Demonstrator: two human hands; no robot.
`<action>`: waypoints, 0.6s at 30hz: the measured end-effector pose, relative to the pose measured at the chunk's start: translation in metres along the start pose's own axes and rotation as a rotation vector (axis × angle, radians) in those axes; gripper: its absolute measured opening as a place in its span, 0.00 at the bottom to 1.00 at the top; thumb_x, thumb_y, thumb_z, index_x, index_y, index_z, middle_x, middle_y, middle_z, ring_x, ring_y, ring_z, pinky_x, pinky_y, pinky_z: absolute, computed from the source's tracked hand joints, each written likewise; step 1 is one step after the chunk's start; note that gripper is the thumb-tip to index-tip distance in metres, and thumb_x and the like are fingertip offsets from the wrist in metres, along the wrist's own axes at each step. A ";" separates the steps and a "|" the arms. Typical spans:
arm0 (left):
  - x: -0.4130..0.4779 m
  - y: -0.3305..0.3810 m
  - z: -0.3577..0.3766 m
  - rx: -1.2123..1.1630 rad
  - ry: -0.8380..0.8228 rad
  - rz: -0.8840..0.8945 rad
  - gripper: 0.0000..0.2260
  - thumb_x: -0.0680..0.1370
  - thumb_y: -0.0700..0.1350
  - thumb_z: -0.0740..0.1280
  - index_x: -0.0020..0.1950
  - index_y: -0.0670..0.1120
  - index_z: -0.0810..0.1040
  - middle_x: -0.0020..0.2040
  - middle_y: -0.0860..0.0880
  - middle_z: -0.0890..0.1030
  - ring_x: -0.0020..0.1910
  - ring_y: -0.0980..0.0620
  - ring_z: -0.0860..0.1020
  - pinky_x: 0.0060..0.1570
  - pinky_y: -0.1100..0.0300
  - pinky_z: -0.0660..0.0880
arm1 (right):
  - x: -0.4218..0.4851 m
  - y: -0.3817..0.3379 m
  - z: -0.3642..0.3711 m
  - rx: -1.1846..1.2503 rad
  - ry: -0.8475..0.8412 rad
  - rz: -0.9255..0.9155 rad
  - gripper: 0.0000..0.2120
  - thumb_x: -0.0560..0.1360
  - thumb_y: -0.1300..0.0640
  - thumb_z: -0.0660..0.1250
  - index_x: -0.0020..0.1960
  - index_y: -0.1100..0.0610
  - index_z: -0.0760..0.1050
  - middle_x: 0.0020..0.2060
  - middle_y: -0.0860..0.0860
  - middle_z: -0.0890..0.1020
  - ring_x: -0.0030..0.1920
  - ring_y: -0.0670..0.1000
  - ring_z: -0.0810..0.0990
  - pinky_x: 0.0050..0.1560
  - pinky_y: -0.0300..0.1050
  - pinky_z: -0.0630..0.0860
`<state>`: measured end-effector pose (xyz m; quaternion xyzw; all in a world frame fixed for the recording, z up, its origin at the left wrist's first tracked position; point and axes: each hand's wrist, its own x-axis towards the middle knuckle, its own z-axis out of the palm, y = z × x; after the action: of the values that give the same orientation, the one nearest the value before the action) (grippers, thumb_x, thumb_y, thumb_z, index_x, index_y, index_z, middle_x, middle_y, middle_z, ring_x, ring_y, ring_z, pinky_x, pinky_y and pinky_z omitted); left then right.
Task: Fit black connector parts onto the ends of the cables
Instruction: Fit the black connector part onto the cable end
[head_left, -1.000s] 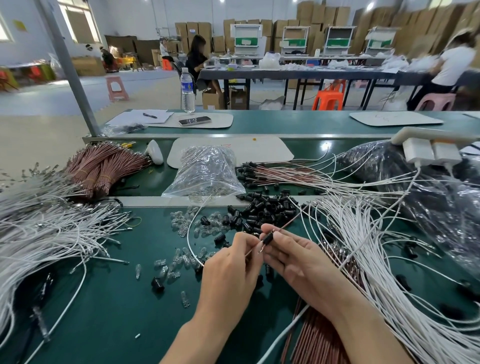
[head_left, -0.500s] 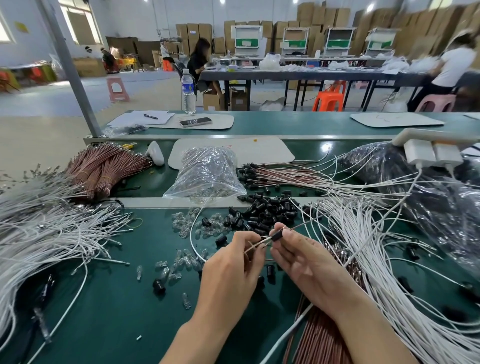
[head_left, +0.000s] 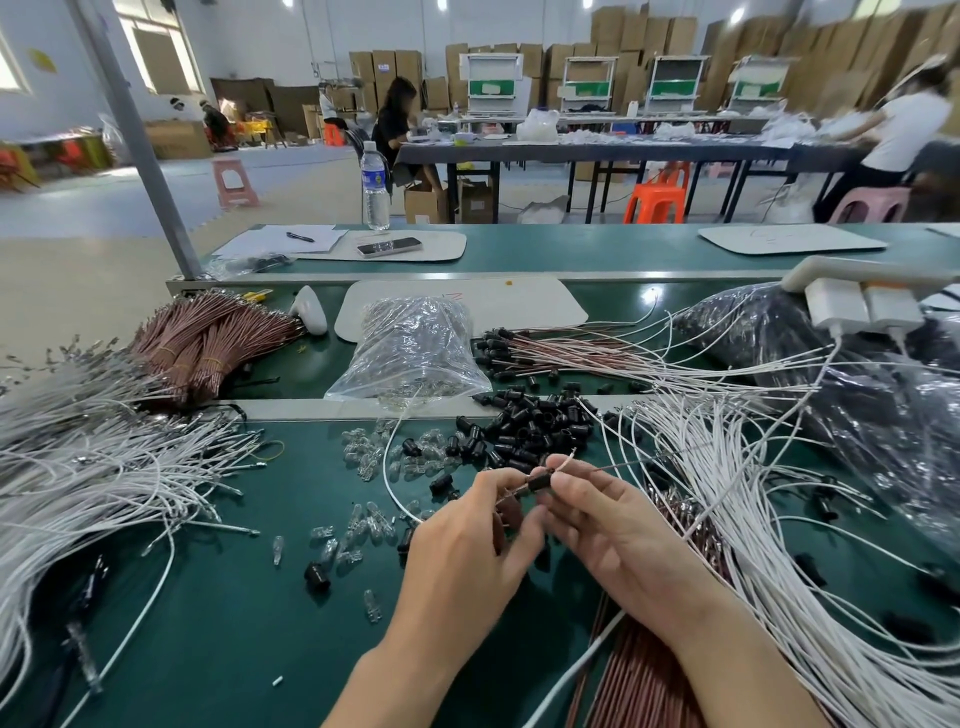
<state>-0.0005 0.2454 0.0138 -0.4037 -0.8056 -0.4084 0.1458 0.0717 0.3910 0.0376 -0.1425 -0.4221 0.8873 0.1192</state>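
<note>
Seating a black connector part (head_left: 538, 482) on a thin reddish-brown cable (head_left: 618, 466), held just above the green bench mat (head_left: 223, 597) and just in front of the loose pile of connector parts (head_left: 535, 431). The right hand (head_left: 628, 540) pinches the part's right end between thumb and forefinger, with its other fingers loosely folded below. The left hand (head_left: 462, 551) pinches the cable at the part's left end, its remaining fingers curled under. Good practice is probably to keep cable and bore in one straight line, grip the cable close to the opening so that it cannot buckle, and push steadily until the part stops. Whether the cable end is already home cannot be told, as the fingertips hide the joint. The part is a short, matte, hard-looking cylinder with a hollow end. The cable is slender, smooth and springy. Small glossy clear bulbs (head_left: 363, 467) lie scattered left of the pile, with more in a crinkled transparent bag (head_left: 415, 348) behind it. Finished cables (head_left: 561, 349) bearing black ends lie fanned beyond the pile, and pale, limp white cables (head_left: 737, 493) spread to the right.
</note>
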 end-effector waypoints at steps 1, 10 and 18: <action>0.000 -0.001 0.000 -0.007 0.004 -0.011 0.16 0.80 0.65 0.57 0.60 0.58 0.72 0.36 0.61 0.76 0.34 0.61 0.75 0.36 0.66 0.72 | 0.000 0.001 0.000 -0.019 -0.005 -0.003 0.08 0.69 0.64 0.72 0.45 0.57 0.87 0.44 0.57 0.85 0.41 0.51 0.85 0.45 0.42 0.83; 0.002 0.004 -0.003 -0.040 0.022 -0.015 0.10 0.82 0.59 0.58 0.59 0.59 0.74 0.41 0.69 0.76 0.38 0.68 0.76 0.40 0.74 0.70 | 0.002 0.006 0.003 -0.157 0.061 -0.060 0.10 0.65 0.52 0.77 0.44 0.54 0.87 0.46 0.55 0.85 0.44 0.51 0.84 0.47 0.44 0.83; 0.006 0.001 -0.005 0.065 0.231 0.144 0.07 0.83 0.50 0.66 0.57 0.49 0.79 0.44 0.62 0.80 0.45 0.67 0.69 0.49 0.70 0.68 | -0.004 -0.015 -0.017 0.075 0.091 -0.201 0.07 0.75 0.52 0.71 0.46 0.55 0.84 0.42 0.50 0.83 0.42 0.48 0.82 0.46 0.40 0.82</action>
<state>-0.0046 0.2454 0.0207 -0.4058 -0.7651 -0.4144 0.2797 0.0832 0.4113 0.0399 -0.1349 -0.3947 0.8788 0.2320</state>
